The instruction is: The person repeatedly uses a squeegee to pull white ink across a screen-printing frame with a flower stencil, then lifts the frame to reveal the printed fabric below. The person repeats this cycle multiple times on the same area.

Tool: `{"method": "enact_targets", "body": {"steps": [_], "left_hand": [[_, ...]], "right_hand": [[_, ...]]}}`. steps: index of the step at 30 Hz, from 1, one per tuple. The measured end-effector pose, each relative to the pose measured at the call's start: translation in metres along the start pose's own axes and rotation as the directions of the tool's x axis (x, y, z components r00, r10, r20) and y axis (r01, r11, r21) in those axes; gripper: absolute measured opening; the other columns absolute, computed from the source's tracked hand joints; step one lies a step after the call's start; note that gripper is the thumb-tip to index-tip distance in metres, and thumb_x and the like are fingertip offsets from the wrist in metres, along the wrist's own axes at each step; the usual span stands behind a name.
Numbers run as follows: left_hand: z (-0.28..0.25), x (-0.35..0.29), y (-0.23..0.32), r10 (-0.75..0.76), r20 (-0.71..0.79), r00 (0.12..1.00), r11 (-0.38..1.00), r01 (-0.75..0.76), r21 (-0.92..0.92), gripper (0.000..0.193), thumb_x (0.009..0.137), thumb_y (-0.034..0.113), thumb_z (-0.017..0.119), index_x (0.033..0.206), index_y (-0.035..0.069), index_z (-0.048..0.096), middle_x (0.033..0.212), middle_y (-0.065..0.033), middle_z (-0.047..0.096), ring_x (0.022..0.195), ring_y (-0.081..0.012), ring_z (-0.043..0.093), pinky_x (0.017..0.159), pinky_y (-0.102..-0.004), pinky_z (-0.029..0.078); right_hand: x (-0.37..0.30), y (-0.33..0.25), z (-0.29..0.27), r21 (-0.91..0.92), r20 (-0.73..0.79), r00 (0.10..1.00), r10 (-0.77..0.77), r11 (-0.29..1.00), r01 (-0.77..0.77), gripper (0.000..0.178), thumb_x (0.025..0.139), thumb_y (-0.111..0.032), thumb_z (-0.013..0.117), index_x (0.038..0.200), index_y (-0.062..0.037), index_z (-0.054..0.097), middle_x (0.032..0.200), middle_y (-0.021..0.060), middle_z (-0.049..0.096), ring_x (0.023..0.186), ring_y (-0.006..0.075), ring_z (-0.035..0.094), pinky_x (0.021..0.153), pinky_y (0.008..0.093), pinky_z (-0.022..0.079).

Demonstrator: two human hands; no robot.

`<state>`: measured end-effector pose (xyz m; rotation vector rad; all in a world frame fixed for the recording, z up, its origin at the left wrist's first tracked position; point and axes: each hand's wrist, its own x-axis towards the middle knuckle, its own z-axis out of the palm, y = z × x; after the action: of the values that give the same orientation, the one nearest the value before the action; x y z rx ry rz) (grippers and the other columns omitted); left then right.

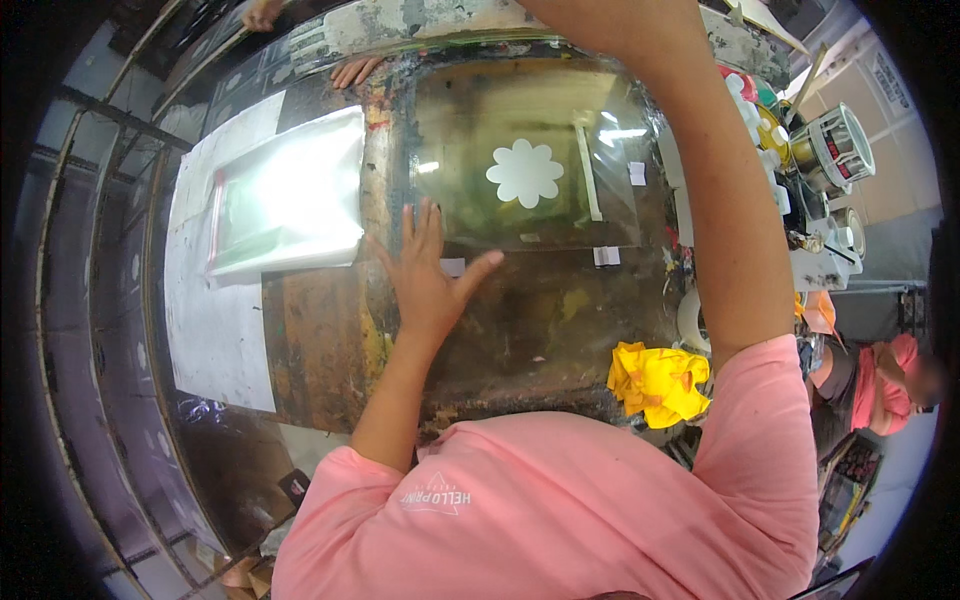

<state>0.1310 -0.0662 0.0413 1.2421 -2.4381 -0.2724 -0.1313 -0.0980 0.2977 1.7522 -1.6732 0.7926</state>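
My left hand [430, 275] rests with spread fingers at the near left corner of a clear plastic sheet [460, 215]. The sheet lies on a dark, stained work table [520, 320]. A white flower shape [525, 173] with rounded petals shows in its middle, and a narrow white strip [588, 175] runs to the right of the flower. Small white tabs [607, 257] sit along the sheet's edges, one close to my left thumb. My right arm [735, 190] stretches over the table's right side to the far edge. The right hand is beyond the picture.
Shiny clear plastic sheets [300, 190] lie stacked on white paper [215, 330] at left. A crumpled yellow cloth [660, 385] is at the near right, with cans [830, 150] and tubs beyond. Another person's fingers [355, 72] touch the far side. Metal rack bars [95, 230] stand left.
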Motion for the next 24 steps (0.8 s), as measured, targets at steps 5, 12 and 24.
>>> {"method": "enact_targets", "body": {"steps": [5, 12, 24], "left_hand": [[-0.028, 0.057, -0.018, -0.068, -0.309, 0.949, 0.981, 0.008, -0.192, 0.068, 0.097, 0.046, 0.078, 0.149, 0.005, 0.063, 0.154, -0.0209, 0.06, 0.151, -0.037, 0.049, 0.131, -0.0599, 0.014], [-0.066, 0.063, -0.138, -0.251, -0.381, 0.89, 0.966, 0.206, -0.154, 0.058, 0.098, 0.041, 0.076, 0.145, 0.007, 0.068, 0.152, -0.0189, 0.063, 0.147, -0.036, 0.054, 0.131, -0.0593, 0.017], [-0.055, 0.037, -0.221, -0.387, -0.237, 0.891, 0.848, 0.445, 0.289, 0.086, 0.102, 0.064, 0.059, 0.166, 0.01, 0.041, 0.169, -0.025, 0.039, 0.161, -0.0399, 0.029, 0.126, -0.0735, 0.013]], "right_hand": [[0.004, 0.0, -0.001, 0.016, -0.072, 0.996, -0.048, 0.999, 0.05, 0.058, 0.098, -0.052, 0.059, 0.078, 0.0006, 0.075, 0.077, 0.0235, 0.072, 0.082, 0.0418, 0.072, 0.083, 0.0533, 0.05], [-0.007, -0.001, 0.0, -0.015, 0.017, 1.0, 0.017, 1.0, -0.016, 0.054, 0.097, -0.052, 0.063, 0.078, -0.0038, 0.076, 0.074, 0.0191, 0.072, 0.077, 0.0386, 0.071, 0.081, 0.0505, 0.049], [-0.011, -0.013, -0.004, 0.02, 0.048, 0.997, 0.061, 0.998, -0.062, 0.054, 0.099, -0.053, 0.063, 0.094, -0.001, 0.073, 0.087, 0.0176, 0.073, 0.085, 0.0399, 0.07, 0.082, 0.0497, 0.049]]}}
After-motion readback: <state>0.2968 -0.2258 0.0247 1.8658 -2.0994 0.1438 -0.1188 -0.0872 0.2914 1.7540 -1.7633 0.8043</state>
